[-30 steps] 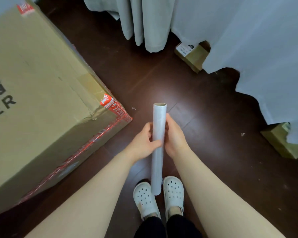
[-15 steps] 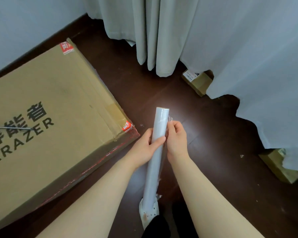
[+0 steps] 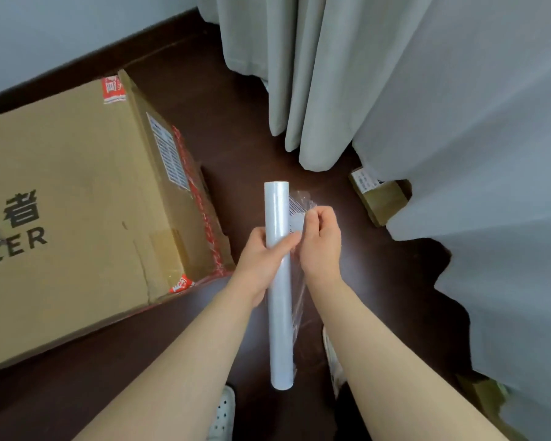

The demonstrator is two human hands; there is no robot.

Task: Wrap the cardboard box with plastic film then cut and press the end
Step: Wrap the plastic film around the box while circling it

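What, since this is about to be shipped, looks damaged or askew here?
The big brown cardboard box is worn: its near corner looks crumpled and bulging, with wrinkled red printed tape along that edge. The clear film end, pinched by the right hand off the white roll, is merely bunched.

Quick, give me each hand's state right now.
Left hand: closed, gripping the film roll.
Right hand: closed, pinching the loose film end.

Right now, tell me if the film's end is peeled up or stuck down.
Peeled up: the right hand pinches a loose flap of film away from the roll.
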